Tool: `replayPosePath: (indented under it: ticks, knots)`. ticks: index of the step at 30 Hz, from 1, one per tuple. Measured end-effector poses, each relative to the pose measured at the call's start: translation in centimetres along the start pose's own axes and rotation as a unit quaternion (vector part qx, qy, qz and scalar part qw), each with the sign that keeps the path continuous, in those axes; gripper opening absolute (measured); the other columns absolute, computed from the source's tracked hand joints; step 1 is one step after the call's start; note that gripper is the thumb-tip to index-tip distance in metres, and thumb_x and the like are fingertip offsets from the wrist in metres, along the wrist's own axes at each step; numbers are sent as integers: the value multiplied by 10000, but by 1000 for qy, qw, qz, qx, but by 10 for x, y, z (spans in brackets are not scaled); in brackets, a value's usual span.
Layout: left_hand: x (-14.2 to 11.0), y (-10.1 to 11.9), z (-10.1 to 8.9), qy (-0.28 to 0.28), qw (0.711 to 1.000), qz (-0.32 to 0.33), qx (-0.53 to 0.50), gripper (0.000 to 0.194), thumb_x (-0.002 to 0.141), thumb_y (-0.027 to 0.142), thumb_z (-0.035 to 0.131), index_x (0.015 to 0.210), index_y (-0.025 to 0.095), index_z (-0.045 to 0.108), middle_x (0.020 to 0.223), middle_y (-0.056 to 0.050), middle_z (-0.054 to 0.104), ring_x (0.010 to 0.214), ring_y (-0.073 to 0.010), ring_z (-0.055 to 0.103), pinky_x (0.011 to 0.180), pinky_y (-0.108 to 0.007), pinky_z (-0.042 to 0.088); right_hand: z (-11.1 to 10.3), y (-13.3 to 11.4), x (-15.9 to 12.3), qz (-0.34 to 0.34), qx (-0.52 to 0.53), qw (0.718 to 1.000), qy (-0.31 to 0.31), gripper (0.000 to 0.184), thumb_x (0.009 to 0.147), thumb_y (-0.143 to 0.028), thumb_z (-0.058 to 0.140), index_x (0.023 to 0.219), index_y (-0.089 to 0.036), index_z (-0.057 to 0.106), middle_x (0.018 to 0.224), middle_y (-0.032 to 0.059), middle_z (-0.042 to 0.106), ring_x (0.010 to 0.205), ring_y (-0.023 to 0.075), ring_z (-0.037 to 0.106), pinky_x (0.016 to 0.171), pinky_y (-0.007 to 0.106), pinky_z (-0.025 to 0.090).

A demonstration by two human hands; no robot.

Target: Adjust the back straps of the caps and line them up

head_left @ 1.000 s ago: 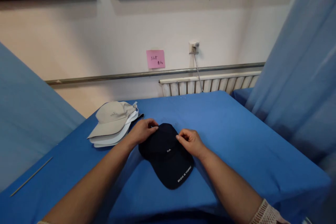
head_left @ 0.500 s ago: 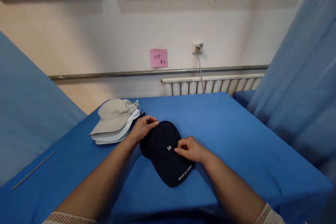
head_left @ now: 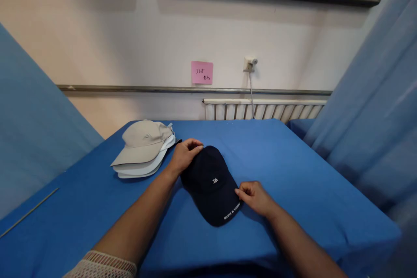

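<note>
A dark navy cap (head_left: 211, 184) with a small white logo and white lettering on its brim lies on the blue-covered table (head_left: 293, 173), brim toward me. My left hand (head_left: 185, 155) grips the back left of the cap's crown, fingers curled over its edge. My right hand (head_left: 256, 197) pinches the right edge of the brim between thumb and fingers.
A stack of caps, a beige one (head_left: 143, 141) on top of white ones, sits at the table's left back. Blue curtains (head_left: 374, 108) hang on both sides. Behind the table are a radiator (head_left: 263, 108), a pink note (head_left: 202, 72) and a wall socket with a cable.
My right hand slid from the top of the cap's crown down to the right edge of the brim. The left hand stayed on the crown's back. The view shifted slightly.
</note>
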State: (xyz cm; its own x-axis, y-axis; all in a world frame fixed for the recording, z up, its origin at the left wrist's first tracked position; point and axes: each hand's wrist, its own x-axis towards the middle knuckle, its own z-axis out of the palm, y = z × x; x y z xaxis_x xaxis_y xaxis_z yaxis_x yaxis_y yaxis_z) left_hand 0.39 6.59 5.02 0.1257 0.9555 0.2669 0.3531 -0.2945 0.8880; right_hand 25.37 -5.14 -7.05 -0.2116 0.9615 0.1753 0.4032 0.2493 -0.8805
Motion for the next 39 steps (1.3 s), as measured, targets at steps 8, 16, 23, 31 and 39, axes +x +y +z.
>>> replayPosePath:
  ticks: [8,16,23,31,39]
  knots:
    - [-29,-48,-53,124,984,-116,50,225,793,403,564,794,181,599,586,0,614,507,-154,594,508,-256,460,0,19,-16,38,-61,993,91,398,908,-434,497,587,-205,445,546,-34,431,523,121,393,513,252,307]
    - [-58,-97,-34,-38,982,-173,-69,179,727,359,664,750,188,618,625,-17,641,580,-183,630,554,-285,521,7,11,-9,68,-114,986,98,357,902,-470,475,681,-201,556,616,-4,565,575,147,497,564,252,379]
    - [-51,-103,-14,2,973,-180,-145,353,732,366,688,1002,151,610,836,-52,689,780,-197,665,710,-312,543,11,-4,-18,85,-113,984,110,307,882,-433,487,697,-203,572,618,-6,575,582,150,504,576,259,379]
    - [-48,-101,-22,25,959,-205,-193,406,720,327,730,1078,150,654,1080,-109,693,966,-218,664,842,-326,545,33,-36,-54,283,242,910,182,474,723,-571,693,962,-180,571,820,60,688,481,144,602,354,207,346]
    - [-46,-98,-19,34,954,-218,-201,356,717,301,737,1019,136,646,977,-93,713,879,-198,684,753,-294,567,55,-63,-59,358,500,771,164,503,666,-450,837,960,-152,557,849,56,705,552,117,656,388,152,404]
